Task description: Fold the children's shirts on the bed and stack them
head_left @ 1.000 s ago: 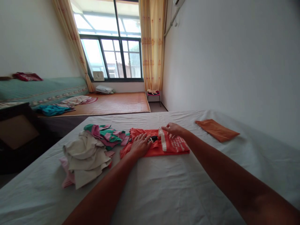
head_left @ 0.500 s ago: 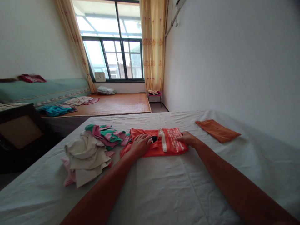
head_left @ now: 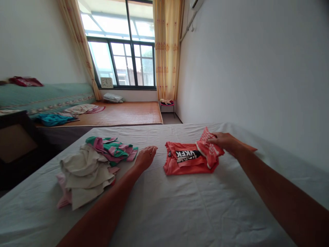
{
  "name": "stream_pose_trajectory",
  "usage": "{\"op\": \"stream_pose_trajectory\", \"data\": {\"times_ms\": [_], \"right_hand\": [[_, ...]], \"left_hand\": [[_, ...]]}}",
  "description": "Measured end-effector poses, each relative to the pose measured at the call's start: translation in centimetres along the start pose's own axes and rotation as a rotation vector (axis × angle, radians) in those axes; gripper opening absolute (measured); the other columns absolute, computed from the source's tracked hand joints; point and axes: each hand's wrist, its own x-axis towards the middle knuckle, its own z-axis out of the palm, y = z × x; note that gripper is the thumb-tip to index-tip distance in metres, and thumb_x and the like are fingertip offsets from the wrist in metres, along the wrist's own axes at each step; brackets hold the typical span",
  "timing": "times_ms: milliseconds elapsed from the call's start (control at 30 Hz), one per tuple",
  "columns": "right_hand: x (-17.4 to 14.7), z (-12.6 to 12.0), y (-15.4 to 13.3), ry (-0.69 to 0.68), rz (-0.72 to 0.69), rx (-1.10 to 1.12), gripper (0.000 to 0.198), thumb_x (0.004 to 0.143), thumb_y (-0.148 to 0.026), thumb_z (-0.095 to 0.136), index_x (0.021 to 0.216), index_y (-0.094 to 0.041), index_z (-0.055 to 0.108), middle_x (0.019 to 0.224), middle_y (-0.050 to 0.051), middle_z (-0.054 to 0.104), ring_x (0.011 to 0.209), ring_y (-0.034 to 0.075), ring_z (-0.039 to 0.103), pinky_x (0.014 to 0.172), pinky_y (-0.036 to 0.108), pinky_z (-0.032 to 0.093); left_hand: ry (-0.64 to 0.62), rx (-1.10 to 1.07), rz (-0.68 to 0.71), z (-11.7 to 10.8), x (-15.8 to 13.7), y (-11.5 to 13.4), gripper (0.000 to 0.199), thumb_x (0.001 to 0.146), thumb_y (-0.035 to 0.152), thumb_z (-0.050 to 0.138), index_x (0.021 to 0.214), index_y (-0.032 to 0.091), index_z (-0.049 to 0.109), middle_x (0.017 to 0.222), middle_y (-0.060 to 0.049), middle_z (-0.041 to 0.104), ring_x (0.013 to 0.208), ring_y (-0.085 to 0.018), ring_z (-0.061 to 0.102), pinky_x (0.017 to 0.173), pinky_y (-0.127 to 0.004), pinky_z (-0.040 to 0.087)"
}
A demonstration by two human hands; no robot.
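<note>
An orange-red T-shirt (head_left: 171,168) with a black-and-white print lies folded on the white bed sheet. My right hand (head_left: 223,141) pinches its right end, which bears white lettering, and holds that part lifted and bunched. My left hand (head_left: 147,157) is open and holds nothing, its fingers stretched towards the shirt with a gap between. To its left lies a loose heap of clothes: a beige garment (head_left: 86,171) in front and a green and pink one (head_left: 117,149) behind. A folded orange-brown cloth (head_left: 248,145) is partly hidden behind my right hand and forearm.
The white sheet (head_left: 164,212) covers the bed before me, with a wall (head_left: 257,68) along its right. Beyond stands another bed with a brown mat (head_left: 128,113), a blue garment (head_left: 55,119) on it. A dark cabinet (head_left: 15,147) is at the left, a small stool (head_left: 167,104) near the curtain.
My left hand has let go of the shirt and moved left. The shirt has shifted right, and my right hand has lifted its lettered end, uncovering more of the black-and-white print.
</note>
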Motion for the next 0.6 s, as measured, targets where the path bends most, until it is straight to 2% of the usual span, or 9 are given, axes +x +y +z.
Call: {"op": "stream_pose_trajectory", "data": {"times_ms": [100,167,233,300,367,433,467,533,600], "right_hand": [[0.8,4.5,-3.9,-0.094,-0.095,0.003,0.027,0.068,-0.029,0.061,0.090,-0.014,0.066,0.072,0.001,0.067,0.062,0.015,0.059,0.053,0.021,0.042],[1.3,8.2,-5.9,-0.077,-0.140,-0.081,0.020,0.068,-0.026,0.061,0.084,-0.015,0.065,0.070,-0.001,0.065,0.063,0.014,0.057,0.054,0.020,0.040],[1.6,11.8,-7.0,-0.060,-0.144,-0.154,0.014,0.067,-0.024,0.063,0.078,-0.016,0.064,0.068,-0.001,0.063,0.062,0.012,0.055,0.054,0.020,0.038],[1.6,14.9,-7.4,-0.070,-0.149,-0.125,0.011,0.068,-0.023,0.064,0.076,-0.016,0.061,0.070,-0.001,0.062,0.062,0.011,0.054,0.053,0.019,0.038],[1.6,16.7,-7.3,-0.137,-0.154,-0.050,0.015,0.070,-0.028,0.066,0.078,-0.017,0.060,0.072,0.000,0.062,0.060,0.011,0.055,0.052,0.019,0.040],[1.7,16.7,-7.1,-0.256,-0.137,0.055,0.021,0.076,-0.037,0.063,0.083,-0.017,0.060,0.074,0.001,0.063,0.060,0.012,0.058,0.052,0.021,0.045],[1.9,16.1,-7.0,-0.274,-0.128,0.114,0.024,0.081,-0.040,0.058,0.087,-0.017,0.060,0.076,0.002,0.064,0.060,0.012,0.060,0.053,0.022,0.047],[2.4,14.2,-6.6,-0.161,-0.143,0.193,0.029,0.090,-0.041,0.045,0.097,-0.017,0.059,0.085,0.005,0.066,0.064,0.014,0.063,0.058,0.026,0.052],[2.7,12.3,-6.0,0.044,-0.241,0.109,0.033,0.094,-0.038,0.036,0.107,-0.018,0.059,0.096,0.008,0.068,0.077,0.016,0.066,0.072,0.031,0.054]], "left_hand": [[-0.014,0.017,0.003,0.1,-0.2,0.2,0.043,0.098,0.037,0.026,0.103,0.021,0.066,0.112,-0.004,0.068,0.108,-0.018,0.060,0.096,-0.030,0.043],[-0.025,0.033,0.018,0.0,-0.4,0.3,0.042,0.098,0.037,0.027,0.103,0.021,0.066,0.111,-0.005,0.068,0.107,-0.018,0.060,0.096,-0.031,0.044],[-0.033,0.044,0.027,-0.1,-0.6,0.4,0.042,0.098,0.037,0.028,0.102,0.020,0.066,0.110,-0.005,0.069,0.106,-0.018,0.061,0.095,-0.031,0.044],[-0.035,0.042,0.035,-0.1,-0.6,0.4,0.040,0.098,0.037,0.029,0.102,0.021,0.066,0.109,-0.005,0.069,0.105,-0.018,0.061,0.094,-0.031,0.044],[-0.027,0.032,0.042,-0.2,-0.6,0.6,0.039,0.098,0.036,0.030,0.102,0.021,0.066,0.108,-0.004,0.069,0.104,-0.018,0.061,0.094,-0.031,0.044],[-0.003,0.014,0.052,-0.3,-0.5,1.1,0.038,0.098,0.035,0.030,0.103,0.021,0.066,0.108,-0.004,0.069,0.104,-0.018,0.061,0.094,-0.031,0.044],[0.015,0.001,0.062,-0.4,-0.4,1.4,0.038,0.098,0.034,0.030,0.104,0.021,0.065,0.109,-0.004,0.069,0.105,-0.017,0.061,0.095,-0.032,0.044],[0.038,-0.037,0.111,-0.6,-0.4,2.6,0.037,0.098,0.033,0.031,0.107,0.022,0.064,0.112,-0.004,0.067,0.108,-0.017,0.059,0.097,-0.033,0.043],[0.018,-0.072,0.211,-0.6,-0.5,4.1,0.036,0.098,0.032,0.031,0.114,0.022,0.062,0.120,-0.004,0.064,0.116,-0.017,0.054,0.102,-0.034,0.040]]}}
